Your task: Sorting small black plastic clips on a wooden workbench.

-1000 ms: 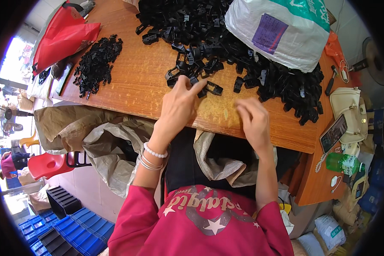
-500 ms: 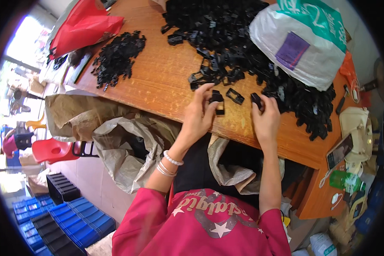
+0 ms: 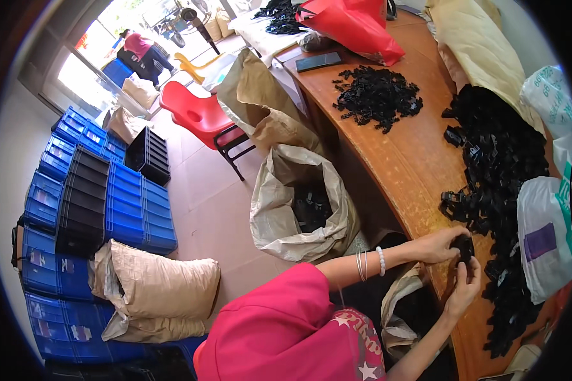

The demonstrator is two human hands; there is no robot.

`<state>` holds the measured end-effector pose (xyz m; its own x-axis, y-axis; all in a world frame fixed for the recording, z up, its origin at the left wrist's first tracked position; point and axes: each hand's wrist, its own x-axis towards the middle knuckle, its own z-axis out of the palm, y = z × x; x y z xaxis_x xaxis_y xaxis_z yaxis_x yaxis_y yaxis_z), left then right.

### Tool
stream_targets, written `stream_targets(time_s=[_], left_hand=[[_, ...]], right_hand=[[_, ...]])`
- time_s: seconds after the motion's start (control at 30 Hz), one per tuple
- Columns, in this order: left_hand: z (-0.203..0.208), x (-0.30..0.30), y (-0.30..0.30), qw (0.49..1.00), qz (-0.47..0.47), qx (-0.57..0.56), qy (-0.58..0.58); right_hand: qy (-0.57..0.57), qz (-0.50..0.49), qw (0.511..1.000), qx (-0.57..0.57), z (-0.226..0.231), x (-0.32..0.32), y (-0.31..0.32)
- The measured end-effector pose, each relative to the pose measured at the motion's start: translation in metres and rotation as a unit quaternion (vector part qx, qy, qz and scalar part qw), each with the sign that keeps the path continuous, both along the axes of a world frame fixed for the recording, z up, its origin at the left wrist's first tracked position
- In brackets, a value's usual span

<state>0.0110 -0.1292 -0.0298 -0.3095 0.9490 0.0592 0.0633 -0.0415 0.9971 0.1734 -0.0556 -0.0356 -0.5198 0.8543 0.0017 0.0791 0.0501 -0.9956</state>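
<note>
My left hand (image 3: 443, 246) and my right hand (image 3: 465, 289) are close together over the table's near edge. Between them they grip a small black plastic part (image 3: 465, 249), with the left fingers at its upper end and the right fingers at its lower end. Fingers cover much of it, so whether it is one piece or two joined pieces cannot be told. Just beyond the hands spreads a large heap of similar black plastic parts (image 3: 489, 162). A smaller pile of little black pieces (image 3: 378, 98) lies farther along the wooden table (image 3: 388, 152).
An open sack (image 3: 267, 222) with black parts inside stands beside the table, near a red chair (image 3: 194, 114). Blue crates (image 3: 133, 209) and a full sack (image 3: 165, 289) are at the left. A white bag (image 3: 540, 267) lies against the heap. Another person (image 3: 143, 51) bends over far back.
The view has swung left, bringing crates and floor into sight. My hands, apart before with a black part in each, have come together on a black part.
</note>
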Motion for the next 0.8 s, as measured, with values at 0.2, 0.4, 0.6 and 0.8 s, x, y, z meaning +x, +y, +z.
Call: stream_targets(time_s=[0.2, 0.4, 0.6, 0.8], left_hand=[[0.026, -0.018, -0.016, 0.995, 0.017, -0.007, -0.095], [0.007, -0.003, -0.026, 0.992, -0.068, -0.014, -0.110], [0.009, 0.021, -0.032, 0.997, -0.031, 0.011, -0.066], [0.028, 0.035, -0.031, 0.956, -0.114, -0.029, -0.269]], right_hand=[[-0.091, 0.002, 0.981, 0.172, -0.001, 0.007, 0.015], [-0.129, -0.151, 0.864, 0.463, 0.007, -0.012, -0.005], [0.029, -0.107, 0.977, 0.183, 0.010, 0.015, -0.018], [0.057, -0.099, 0.969, 0.218, 0.047, 0.018, -0.042]])
